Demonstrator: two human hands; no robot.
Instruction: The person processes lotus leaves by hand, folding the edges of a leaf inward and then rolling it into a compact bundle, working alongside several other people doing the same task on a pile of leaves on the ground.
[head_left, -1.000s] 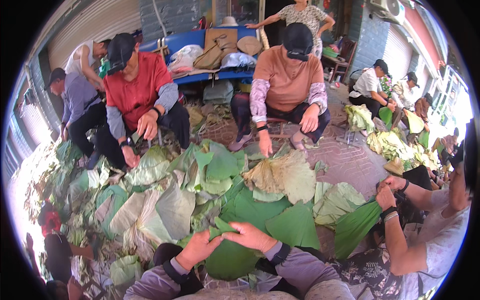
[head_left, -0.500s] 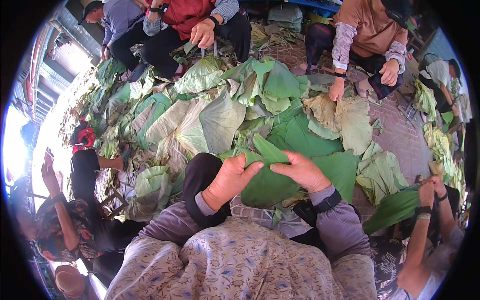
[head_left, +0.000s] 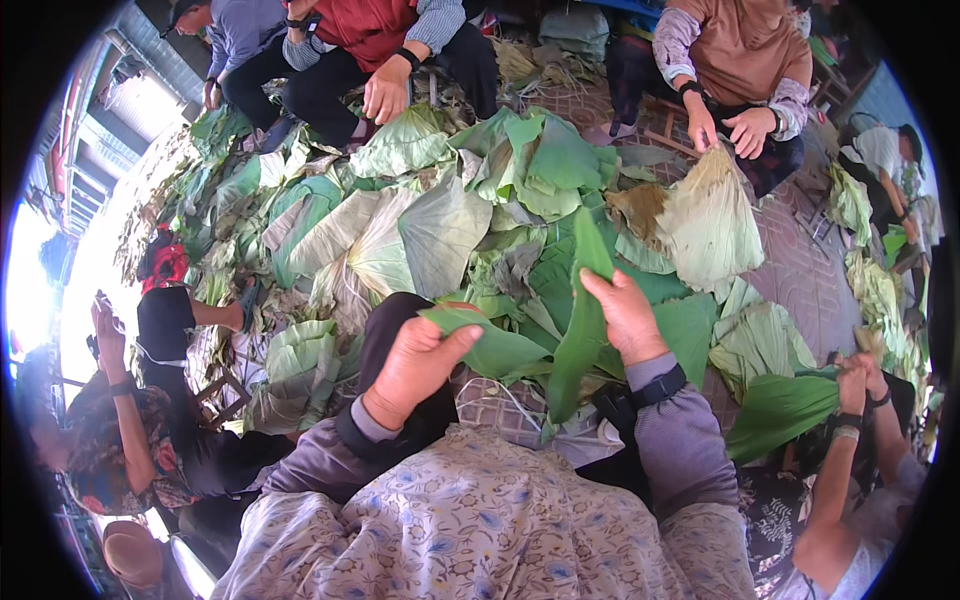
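Observation:
My left hand is closed, thumb on top, on the edge of a green lotus leaf. Between the thumb and fingers of my right hand is an upright, folded length of green leaf, its tip pointing away from me. Whether both hands hold one leaf or two separate pieces I cannot tell. Under and beyond them lie more green leaves on the heap. A pale, dry leaf spreads out farther off.
A wide heap of leaves covers the paved floor. Across it, a person in brown lifts a dry leaf; another in red sits nearby. Close at my right, a person's hands hold a green leaf.
My hands have moved apart, and the leaf between them is now spread or parted, its right part raised upright. Across the heap, the person in brown has raised a dry leaf.

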